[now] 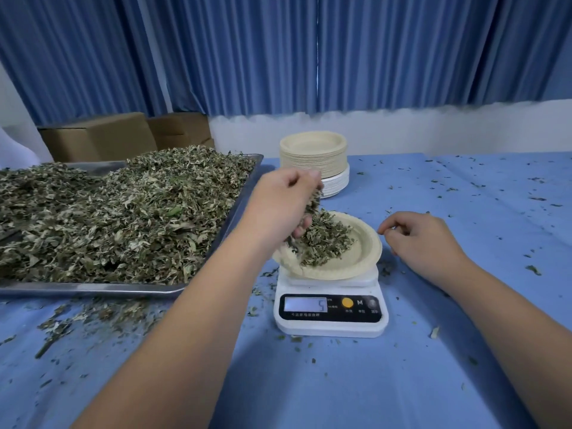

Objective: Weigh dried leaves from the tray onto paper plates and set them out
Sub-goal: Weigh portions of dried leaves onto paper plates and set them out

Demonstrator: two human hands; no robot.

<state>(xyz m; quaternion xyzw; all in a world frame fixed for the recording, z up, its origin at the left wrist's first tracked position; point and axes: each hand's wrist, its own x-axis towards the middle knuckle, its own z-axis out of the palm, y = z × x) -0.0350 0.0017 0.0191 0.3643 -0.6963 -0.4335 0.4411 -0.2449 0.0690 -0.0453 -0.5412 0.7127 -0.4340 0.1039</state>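
Note:
A metal tray (93,288) heaped with dried leaves (117,212) fills the left of the table. A beige paper plate (359,258) sits on a white digital scale (331,308) and carries a small pile of leaves (325,239). My left hand (281,209) hovers over the plate's left side, fingers curled round a handful of leaves that spill down onto the pile. My right hand (418,239) hangs just right of the plate with loosely curled fingers, holding nothing. The scale display shows a blurred digit.
A tall stack of paper plates (314,159) stands behind the scale. Cardboard boxes (123,134) sit behind the tray against blue curtains. Leaf crumbs are scattered over the blue tablecloth (464,212), thickest in front of the tray.

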